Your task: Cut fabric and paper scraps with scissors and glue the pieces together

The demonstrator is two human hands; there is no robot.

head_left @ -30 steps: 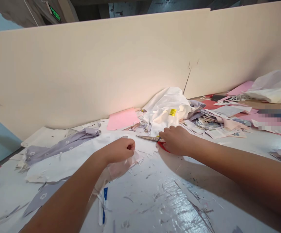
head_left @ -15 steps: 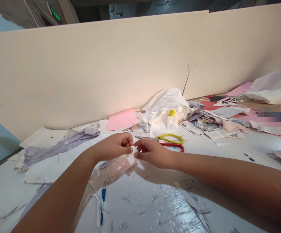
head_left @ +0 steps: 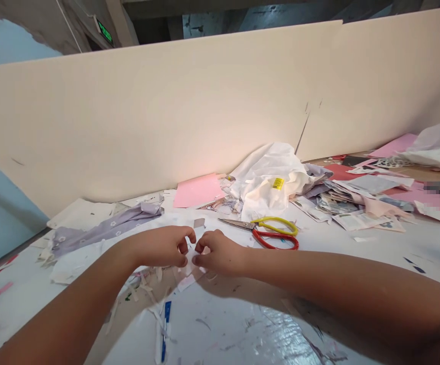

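Close together above the table are my left hand (head_left: 168, 247) and my right hand (head_left: 220, 254). A small thin white piece (head_left: 191, 257), paper or cloth, shows between their fingertips. My right thumb and fingers close on its edge. On the left hand, the curled fingers and thumb stand apart beside it. Below lies a pale pinkish-white scrap (head_left: 187, 282), partly shaded. Just beyond my right hand rest scissors (head_left: 256, 227) with one yellow and one red handle loop, their blades pointing left.
A cream panel (head_left: 159, 121) rises behind the table. Against it lie a pink sheet (head_left: 197, 191) and a crumpled white bag (head_left: 271, 177) with a yellow label. Stacked pieces (head_left: 351, 197) sit at right, lilac cloth (head_left: 105, 228) at left. A blue-and-white strip (head_left: 165, 329) lies in front.
The pale pink strip under my hands no longer shows as before. My left finger and thumb have spread apart. The view has shifted, so everything sits lower and mostly farther right.
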